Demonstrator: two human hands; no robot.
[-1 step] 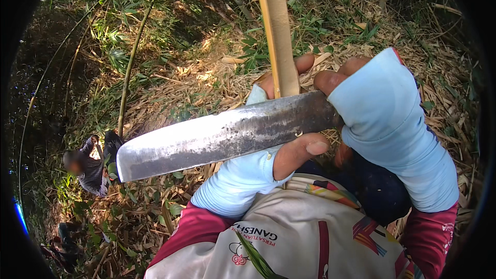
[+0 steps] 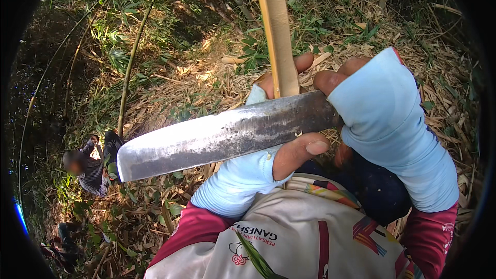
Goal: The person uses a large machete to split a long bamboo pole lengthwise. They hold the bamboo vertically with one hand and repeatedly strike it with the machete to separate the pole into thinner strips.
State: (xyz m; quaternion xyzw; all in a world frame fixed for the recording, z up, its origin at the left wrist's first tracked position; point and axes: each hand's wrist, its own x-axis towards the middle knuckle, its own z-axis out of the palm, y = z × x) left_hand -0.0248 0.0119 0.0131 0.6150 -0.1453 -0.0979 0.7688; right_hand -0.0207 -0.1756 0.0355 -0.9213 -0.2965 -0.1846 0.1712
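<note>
A broad machete blade [image 2: 227,137], bright toward its squared tip and dark with stains near the handle, lies across my view from lower left to upper right. My right hand [image 2: 333,78], in a light-blue sleeve, is closed at the blade's base; the handle itself is hidden. Behind the blade, my left hand [image 2: 297,155] is closed round a split bamboo strip [image 2: 279,36], its thumb below the blade and its fingertips beside the strip. The strip stands up past the top of the picture, its lower end hidden behind the blade. A small pale shaving sits on the blade near my left thumb.
Dry bamboo leaves and litter [image 2: 165,95] cover the ground, with green shoots among them. A thin bamboo stem [image 2: 133,57] rises at left. A person [image 2: 93,170] in a dark patterned top is low on the ground at left. A green leaf [image 2: 253,253] crosses my shirt.
</note>
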